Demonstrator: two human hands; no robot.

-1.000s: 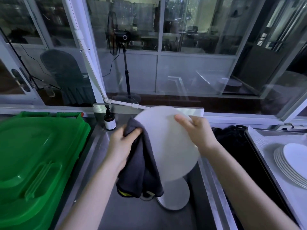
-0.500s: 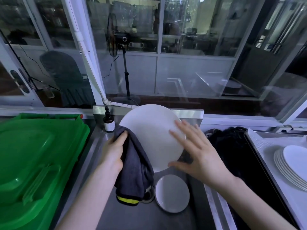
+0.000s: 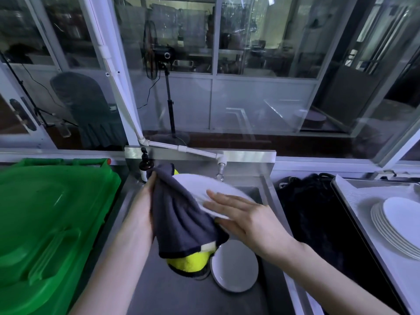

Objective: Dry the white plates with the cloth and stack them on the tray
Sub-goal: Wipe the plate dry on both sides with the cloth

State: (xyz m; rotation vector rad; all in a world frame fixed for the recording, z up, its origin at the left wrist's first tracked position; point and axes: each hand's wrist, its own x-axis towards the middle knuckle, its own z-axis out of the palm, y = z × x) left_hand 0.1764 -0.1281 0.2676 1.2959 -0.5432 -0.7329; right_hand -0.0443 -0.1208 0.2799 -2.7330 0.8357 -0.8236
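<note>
A white plate [image 3: 202,186] lies tilted nearly flat above the steel sink [image 3: 254,192]. A dark grey cloth [image 3: 181,217] with a yellow underside is draped over the plate's left part. My left hand [image 3: 147,196] grips the cloth together with the plate's left edge. My right hand [image 3: 241,214] touches the plate's near right rim with straight fingers on top and the thumb below. A second white plate [image 3: 235,266] lies in the sink bottom. Several white plates sit in a stack [image 3: 395,221] on the tray [image 3: 354,196] at the right.
A green plastic bin lid [image 3: 45,223] fills the left side. A dark pump bottle [image 3: 145,165] stands at the sink's back left corner, a tap [image 3: 220,169] at the back. A black heap [image 3: 309,212] lies between sink and tray. Windows rise behind.
The plate has tipped from upright, facing me, to nearly flat. The cloth now lies over its left part. My right hand slid down to the plate's near rim.
</note>
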